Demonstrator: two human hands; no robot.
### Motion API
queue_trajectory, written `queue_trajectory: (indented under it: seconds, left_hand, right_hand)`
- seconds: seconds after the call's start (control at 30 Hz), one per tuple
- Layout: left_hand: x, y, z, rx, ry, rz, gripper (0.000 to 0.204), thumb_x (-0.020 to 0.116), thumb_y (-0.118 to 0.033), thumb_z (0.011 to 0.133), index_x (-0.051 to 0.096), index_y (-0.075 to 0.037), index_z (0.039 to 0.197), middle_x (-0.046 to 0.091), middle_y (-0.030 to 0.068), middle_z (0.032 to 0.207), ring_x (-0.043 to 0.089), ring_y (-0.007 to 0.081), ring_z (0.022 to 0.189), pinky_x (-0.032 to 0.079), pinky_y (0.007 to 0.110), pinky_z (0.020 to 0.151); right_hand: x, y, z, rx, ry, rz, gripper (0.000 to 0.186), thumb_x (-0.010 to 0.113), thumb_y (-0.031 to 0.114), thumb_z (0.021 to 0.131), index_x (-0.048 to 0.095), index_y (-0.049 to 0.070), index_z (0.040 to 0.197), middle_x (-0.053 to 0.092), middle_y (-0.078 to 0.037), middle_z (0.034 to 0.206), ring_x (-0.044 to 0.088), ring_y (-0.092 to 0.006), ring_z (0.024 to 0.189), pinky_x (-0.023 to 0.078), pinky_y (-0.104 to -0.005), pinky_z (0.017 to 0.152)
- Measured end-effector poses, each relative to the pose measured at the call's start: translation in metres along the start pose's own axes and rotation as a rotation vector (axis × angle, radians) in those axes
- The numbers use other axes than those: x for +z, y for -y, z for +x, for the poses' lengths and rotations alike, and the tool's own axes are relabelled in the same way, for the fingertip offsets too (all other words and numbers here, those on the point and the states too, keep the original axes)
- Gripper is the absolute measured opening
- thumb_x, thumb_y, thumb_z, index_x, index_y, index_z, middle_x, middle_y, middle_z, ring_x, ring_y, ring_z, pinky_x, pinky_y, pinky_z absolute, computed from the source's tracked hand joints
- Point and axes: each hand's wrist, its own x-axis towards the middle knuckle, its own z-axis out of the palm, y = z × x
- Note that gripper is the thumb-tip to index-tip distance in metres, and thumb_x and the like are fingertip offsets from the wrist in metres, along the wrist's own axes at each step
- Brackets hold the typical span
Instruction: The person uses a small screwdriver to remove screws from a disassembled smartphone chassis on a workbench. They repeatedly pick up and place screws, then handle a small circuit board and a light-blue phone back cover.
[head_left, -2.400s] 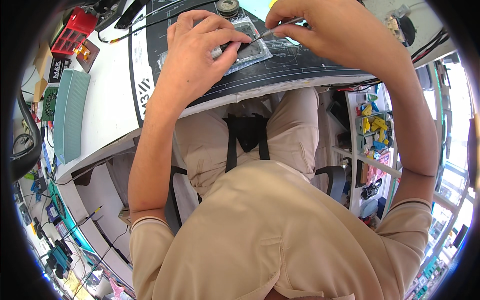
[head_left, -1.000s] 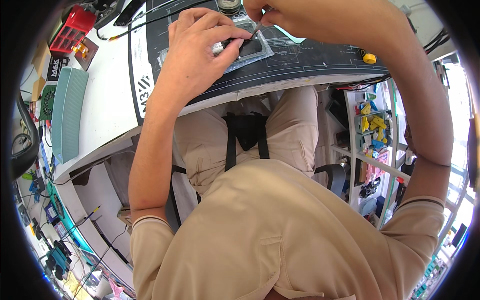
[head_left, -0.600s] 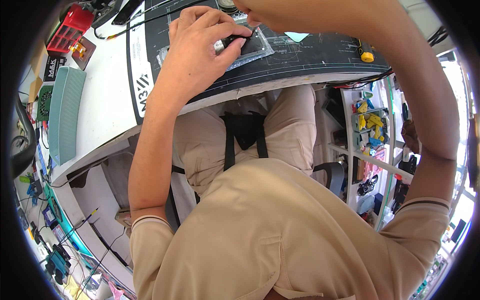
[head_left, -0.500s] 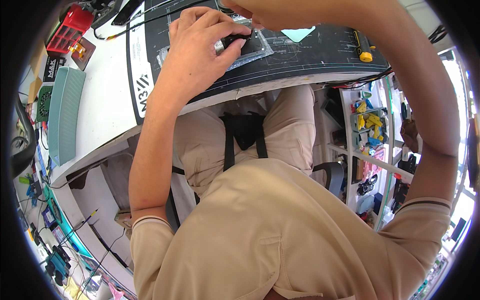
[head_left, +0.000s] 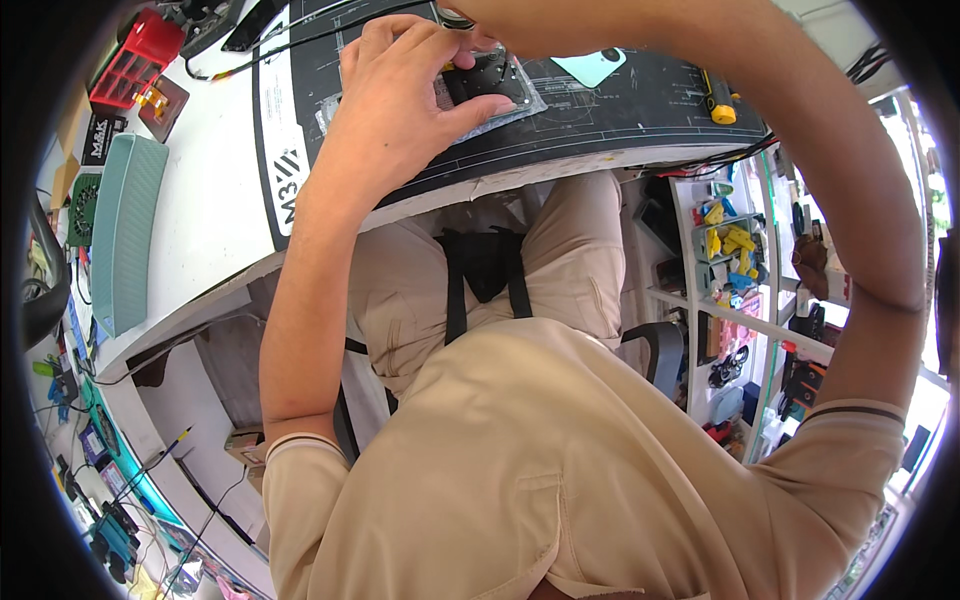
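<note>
One left hand [head_left: 400, 110] pressing flat dark device [head_left: 487, 82], long axis unclear

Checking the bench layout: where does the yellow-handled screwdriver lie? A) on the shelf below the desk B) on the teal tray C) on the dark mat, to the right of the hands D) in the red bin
C: the yellow-handled screwdriver lies on the dark mat, off to the right of the left hand.
</note>
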Motion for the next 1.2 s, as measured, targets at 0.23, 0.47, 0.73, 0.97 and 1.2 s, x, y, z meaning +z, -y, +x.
queue_trajectory:
  seconds: [0.23,0.47,0.73,0.97,1.2]
  left_hand:
    - [0.0,0.0,0.0,-0.013,0.014,-0.008,0.049,0.091,-0.045,0.082,0.07,-0.011,0.111,0.068,0.0021,0.116,0.05,0.0273,0.131,0.036,0.046,0.112]
    - [0.003,0.001,0.001,0.003,-0.008,0.019,0.05,0.088,-0.043,0.084,0.075,-0.013,0.122,0.071,0.0003,0.11,0.054,0.0272,0.128,0.034,0.047,0.116]
    - [0.001,0.002,0.001,-0.001,0.004,0.009,0.05,0.088,-0.045,0.084,0.075,-0.013,0.121,0.07,0.0001,0.112,0.053,0.0264,0.13,0.034,0.047,0.115]
    - [0.002,0.002,0.001,-0.007,0.007,0.028,0.051,0.088,-0.047,0.085,0.074,-0.014,0.122,0.07,-0.0001,0.113,0.052,0.0267,0.131,0.034,0.047,0.116]
    - [0.003,0.001,0.001,-0.008,0.007,0.042,0.051,0.087,-0.047,0.085,0.074,-0.012,0.12,0.071,0.0009,0.115,0.053,0.0273,0.131,0.033,0.048,0.116]
  right_hand:
    - [0.008,-0.008,0.005,-0.067,0.0,-0.019,0.02,0.071,0.011,0.084,0.081,-0.001,0.097,0.077,-0.023,0.093,0.075,-0.0403,0.089,0.059,-0.0472,0.08]
    - [0.01,-0.004,0.007,-0.042,0.005,-0.022,0.021,0.074,0.013,0.081,0.082,0.002,0.096,0.077,-0.022,0.093,0.075,-0.0393,0.09,0.059,-0.0475,0.078]
    - [0.01,-0.007,0.012,-0.069,0.004,-0.059,0.021,0.076,0.016,0.079,0.083,0.004,0.096,0.078,-0.021,0.094,0.076,-0.0383,0.091,0.06,-0.0466,0.079]
    - [0.007,-0.005,0.012,-0.048,0.058,-0.074,0.022,0.076,0.018,0.081,0.083,0.004,0.098,0.079,-0.021,0.097,0.076,-0.0379,0.094,0.06,-0.0464,0.08]
    - [0.009,-0.002,0.011,-0.019,0.019,-0.049,0.023,0.076,0.015,0.081,0.083,0.005,0.101,0.079,-0.021,0.1,0.076,-0.0378,0.096,0.06,-0.0466,0.082]
